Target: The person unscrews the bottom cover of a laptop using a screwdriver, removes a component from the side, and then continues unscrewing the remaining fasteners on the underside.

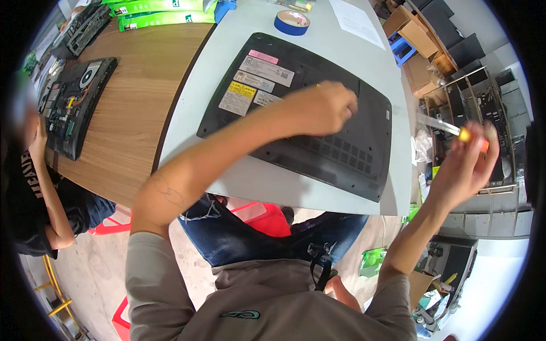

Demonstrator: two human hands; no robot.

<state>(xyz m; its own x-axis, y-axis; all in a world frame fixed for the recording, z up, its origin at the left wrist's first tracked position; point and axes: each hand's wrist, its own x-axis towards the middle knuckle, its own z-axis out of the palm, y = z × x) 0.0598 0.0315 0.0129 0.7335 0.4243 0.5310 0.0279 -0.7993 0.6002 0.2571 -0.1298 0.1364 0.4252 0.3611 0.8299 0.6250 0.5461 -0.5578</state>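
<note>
A black laptop [364, 122] lies bottom side up on the light grey table, with several labels on its far left part and a vent grid on its near side. Over the middle of it my left hand [327, 108] is closed with curled fingers. Whatever those fingers may hold is hidden; a small yellow spot shows beyond the knuckles. Out past the table's right edge, my right hand [469, 165] grips a screwdriver [464, 134] by its yellow and orange handle. Its blurred metal shaft points left, toward the laptop, without touching it.
A roll of blue tape [292, 23] and a white paper sheet [356, 23] lie on the far side. On the wooden table [142, 79] at left are an opened laptop [79, 108] and green packs [165, 20]. Another person sits there. Shelving [478, 113] stands at right.
</note>
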